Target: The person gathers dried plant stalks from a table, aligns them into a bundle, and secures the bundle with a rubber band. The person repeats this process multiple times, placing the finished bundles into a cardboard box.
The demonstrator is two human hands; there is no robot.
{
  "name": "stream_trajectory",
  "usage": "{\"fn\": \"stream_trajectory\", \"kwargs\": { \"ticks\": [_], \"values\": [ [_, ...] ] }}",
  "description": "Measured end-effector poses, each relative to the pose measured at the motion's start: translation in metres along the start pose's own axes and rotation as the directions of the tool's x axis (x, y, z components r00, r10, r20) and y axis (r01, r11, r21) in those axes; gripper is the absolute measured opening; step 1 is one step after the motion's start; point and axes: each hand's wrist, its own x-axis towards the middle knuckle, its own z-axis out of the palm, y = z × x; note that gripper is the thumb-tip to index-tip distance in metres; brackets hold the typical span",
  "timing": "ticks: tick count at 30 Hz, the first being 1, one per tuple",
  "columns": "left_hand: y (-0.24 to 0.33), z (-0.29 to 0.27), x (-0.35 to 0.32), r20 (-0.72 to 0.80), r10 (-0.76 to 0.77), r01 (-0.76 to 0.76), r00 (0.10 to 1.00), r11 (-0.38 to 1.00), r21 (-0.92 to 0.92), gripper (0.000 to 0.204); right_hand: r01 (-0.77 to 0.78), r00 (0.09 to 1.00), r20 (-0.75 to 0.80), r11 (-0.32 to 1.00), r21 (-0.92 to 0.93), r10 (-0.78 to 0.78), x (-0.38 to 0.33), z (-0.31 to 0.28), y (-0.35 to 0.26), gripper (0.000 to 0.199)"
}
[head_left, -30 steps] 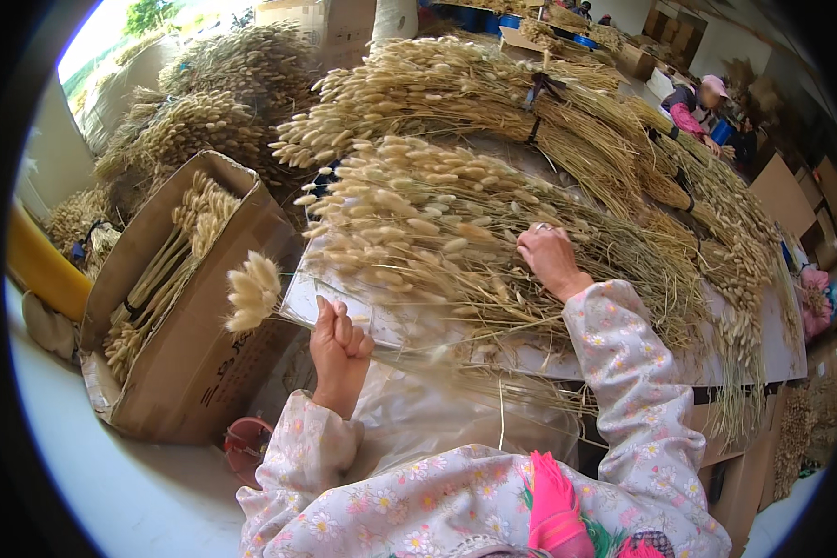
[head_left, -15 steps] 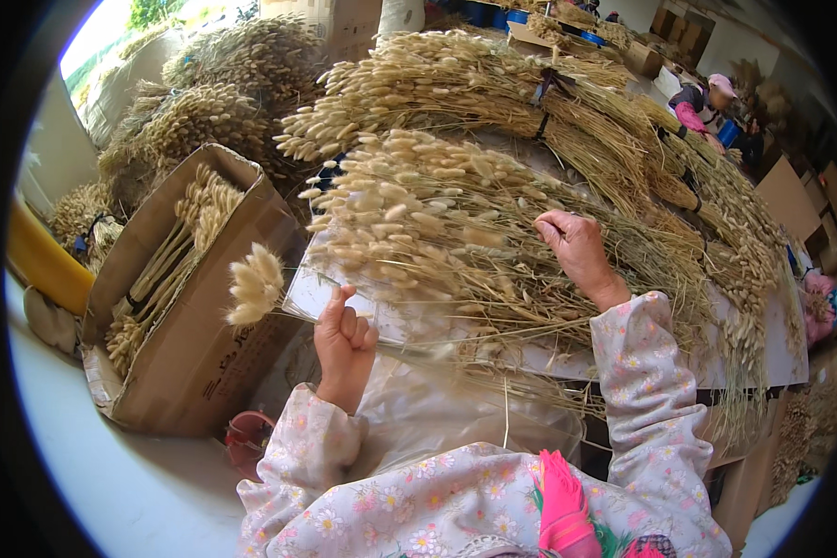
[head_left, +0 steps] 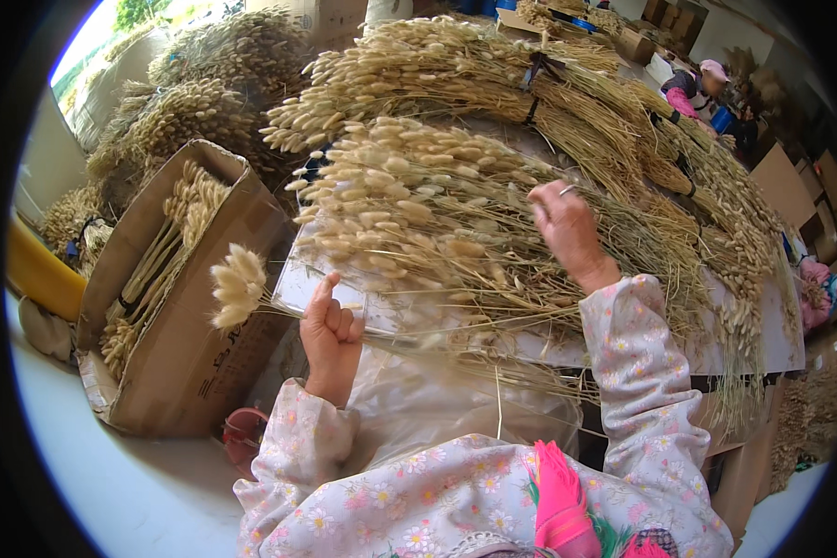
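Early going, judging by the volumes: small bunch (head_left: 239, 286) of fluffy dried grass heads gripped in left hand (head_left: 331, 327), fist closed on the stems, held just off the table (head_left: 763, 346) edge above the cardboard box (head_left: 188, 365), already part-filled. Big heap (head_left: 437, 219) on table mostly unsorted. Right hand (head_left: 569, 229) loosely curled, picking among heap stems; grip unclear. Versus a second ago: right hand shifted further right and up the heap, left bunch barely moved.

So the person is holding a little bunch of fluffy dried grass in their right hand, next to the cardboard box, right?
Not quite. In the head view the little bunch of fluffy dried grass is in the left hand, next to the cardboard box. The right hand reaches into the big pile of dried stems on the table.
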Motion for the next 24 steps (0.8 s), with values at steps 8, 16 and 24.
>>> {"fn": "stream_trajectory", "kwargs": {
  "ticks": [8, 16, 24],
  "values": [
    [0.001, 0.002, -0.005, 0.065, -0.002, 0.001, 0.998, 1.000, 0.021, 0.015, -0.019, 0.932, 0.362, 1.000, 0.017, 0.011, -0.034, 0.050, -0.024, 0.011],
    [0.004, 0.011, -0.009, 0.042, -0.013, 0.012, 0.999, 1.000, 0.018, 0.015, -0.121, 0.993, 0.046, 0.920, 0.372, 0.112, 0.001, 0.022, -0.061, 0.005],
    [-0.011, 0.037, -0.020, 0.102, -0.089, 0.072, 0.991, 0.985, 0.157, 0.032, 0.308, 0.941, 0.088, 0.935, 0.176, -0.327, 0.013, 0.019, -0.180, 0.014]
  ]
}}
